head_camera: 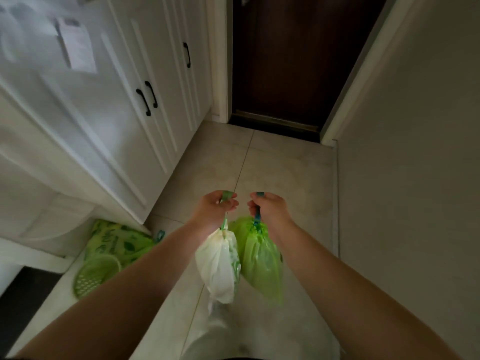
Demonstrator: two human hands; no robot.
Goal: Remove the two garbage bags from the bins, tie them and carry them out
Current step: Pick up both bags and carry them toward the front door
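Two tied garbage bags hang side by side in front of me above the tiled floor. My left hand (214, 207) grips the green drawstring of the white garbage bag (217, 263), which hangs closed below it. My right hand (270, 206) grips the blue-green drawstring of the green garbage bag (259, 258), also drawn closed at its neck. The two bags touch each other. Both arms reach forward from the bottom of the view.
A dark brown door (293, 61) stands shut straight ahead at the end of a narrow hallway. White cabinets with black handles (145, 100) line the left side; a plain wall (415, 152) runs along the right. A green patterned bag (117, 242) and a green mesh basket (96, 279) lie on the floor at lower left.
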